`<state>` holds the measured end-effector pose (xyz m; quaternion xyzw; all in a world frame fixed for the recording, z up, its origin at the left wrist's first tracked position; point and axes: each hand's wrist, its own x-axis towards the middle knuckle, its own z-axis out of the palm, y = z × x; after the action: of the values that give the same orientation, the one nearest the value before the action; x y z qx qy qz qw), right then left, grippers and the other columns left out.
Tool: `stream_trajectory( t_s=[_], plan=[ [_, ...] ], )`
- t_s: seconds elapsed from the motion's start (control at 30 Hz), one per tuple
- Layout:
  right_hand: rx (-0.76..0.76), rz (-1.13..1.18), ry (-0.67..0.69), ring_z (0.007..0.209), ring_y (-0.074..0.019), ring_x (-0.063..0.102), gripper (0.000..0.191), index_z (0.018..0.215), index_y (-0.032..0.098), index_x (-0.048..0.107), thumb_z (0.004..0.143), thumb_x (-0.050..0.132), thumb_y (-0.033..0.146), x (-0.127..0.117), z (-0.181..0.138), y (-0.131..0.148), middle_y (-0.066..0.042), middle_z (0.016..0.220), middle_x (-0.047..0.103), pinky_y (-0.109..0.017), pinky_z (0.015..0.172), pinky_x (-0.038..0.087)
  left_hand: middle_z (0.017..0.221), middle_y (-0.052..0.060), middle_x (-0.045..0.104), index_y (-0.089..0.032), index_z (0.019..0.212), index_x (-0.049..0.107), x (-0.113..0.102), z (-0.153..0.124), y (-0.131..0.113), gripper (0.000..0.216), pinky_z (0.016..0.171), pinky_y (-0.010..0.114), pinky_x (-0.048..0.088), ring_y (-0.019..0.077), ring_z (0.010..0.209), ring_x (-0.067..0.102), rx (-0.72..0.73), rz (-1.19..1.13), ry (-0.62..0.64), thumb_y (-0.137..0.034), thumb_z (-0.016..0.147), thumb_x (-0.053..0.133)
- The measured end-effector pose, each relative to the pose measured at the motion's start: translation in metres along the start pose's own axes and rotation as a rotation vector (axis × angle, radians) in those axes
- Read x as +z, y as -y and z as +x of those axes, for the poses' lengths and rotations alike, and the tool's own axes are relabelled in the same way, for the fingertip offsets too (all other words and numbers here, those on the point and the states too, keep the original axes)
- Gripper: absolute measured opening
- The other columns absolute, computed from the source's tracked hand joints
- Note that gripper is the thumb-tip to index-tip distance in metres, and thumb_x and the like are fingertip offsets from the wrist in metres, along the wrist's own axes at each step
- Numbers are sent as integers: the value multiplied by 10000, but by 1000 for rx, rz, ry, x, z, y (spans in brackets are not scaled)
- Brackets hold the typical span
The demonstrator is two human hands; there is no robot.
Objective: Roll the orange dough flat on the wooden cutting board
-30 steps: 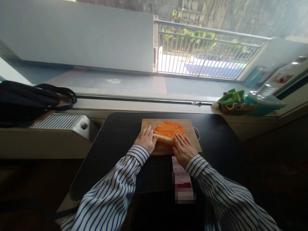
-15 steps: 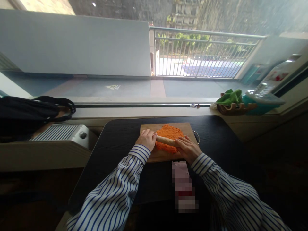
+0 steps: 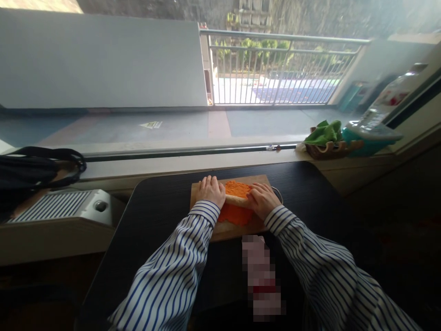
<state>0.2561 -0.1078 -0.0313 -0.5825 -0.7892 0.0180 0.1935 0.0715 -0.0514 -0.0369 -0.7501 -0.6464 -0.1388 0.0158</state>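
A pale wooden rolling pin (image 3: 237, 201) lies across a flat orange sheet of dough (image 3: 235, 215) on a wooden board (image 3: 224, 232). My left hand (image 3: 211, 191) grips the pin's left end, with the fingers pointing away from me. On the right end sits my right hand (image 3: 263, 199), its fingers curled over the wood. Dough shows on both the far and near sides of the pin; the near part looks smooth, the far part rougher. Both pin ends are hidden under my hands.
The board rests on a black table (image 3: 158, 216), with a metal handle at its right. Nearer me lies a blurred pinkish packet (image 3: 259, 264). On the windowsill stand a basket with a green cloth (image 3: 325, 133) and a teal tub (image 3: 374, 138). A black bag (image 3: 31, 168) is at left.
The rolling pin has moved slightly away from me across the dough, with both hands on it. More dough shows on its near side. The whole view has shifted a little.
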Motion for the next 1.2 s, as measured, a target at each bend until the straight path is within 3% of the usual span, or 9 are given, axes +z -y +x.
stream_trajectory(
  t_s=[0.17,0.3,0.6,0.93,1.2],
  plan=[
    [261,-102,113,1263,-243,313,379,1160,176,511,887,286,312,5,13,8,-106,1330,442,-536,999,239,1328,141,441,-75,1275,411,3,7,-1,510,1036,458,243,269,1247,343,6,-4,72,-287,828,289],
    [304,-158,256,1324,-246,176,504,1344,168,326,899,196,365,8,8,16,-89,1432,272,-591,1016,146,1365,150,388,-47,1302,379,3,4,1,543,1051,434,226,266,1276,306,11,22,161,-297,829,286],
    [249,-162,195,1319,-215,202,544,1342,73,332,908,159,352,6,-17,38,-97,1404,321,-484,1068,107,1354,180,389,24,1279,393,-9,-12,8,540,1066,397,215,257,1273,315,97,65,238,-272,845,268],
    [209,-155,138,1289,-247,278,507,1317,99,389,912,203,340,7,-35,55,-88,1361,395,-476,1066,118,1368,159,372,-9,1253,445,-14,-27,12,510,1065,402,237,248,1287,294,118,37,182,-257,837,286],
    [170,-182,111,1293,-240,270,496,1320,77,373,911,234,321,11,-46,62,-111,1376,364,-465,1074,100,1375,156,363,-20,1263,434,-12,-37,19,518,1056,405,264,253,1292,281,151,-3,137,-272,835,288]
  ],
)
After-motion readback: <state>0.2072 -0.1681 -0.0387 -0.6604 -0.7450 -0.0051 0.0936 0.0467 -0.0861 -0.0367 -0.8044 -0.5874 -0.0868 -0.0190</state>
